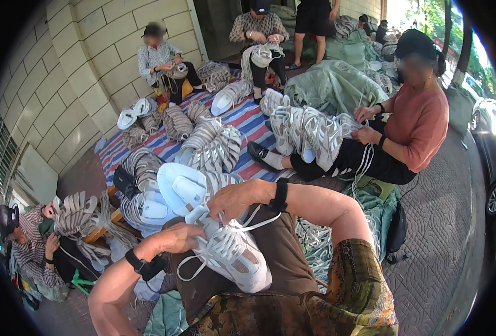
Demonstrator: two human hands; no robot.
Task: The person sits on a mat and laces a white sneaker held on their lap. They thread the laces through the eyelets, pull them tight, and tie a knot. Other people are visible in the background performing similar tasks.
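Observation:
A white and beige sneaker [239, 263] lies across my lap, its toe toward me. White shoelaces [219, 242] criss-cross its front; one loose end loops out to the left, another stretches right. My left hand [176, 237] is closed at the left side of the collar, fingertips against the shoe. At the top of the tongue, my right hand [232, 203] pinches the lace with bent fingers. Its palm and part of the grip are hidden. Just beyond my hands, more sneakers with pale soles [182, 187] are stacked in a row.
Rows of nested sneakers [211, 147] cover a striped sheet [253, 126]. A person in a pink top [424, 120] sits at right with shoes on the lap; others work at the back and left. Loose laces [315, 252] and green sacks [335, 84] lie around.

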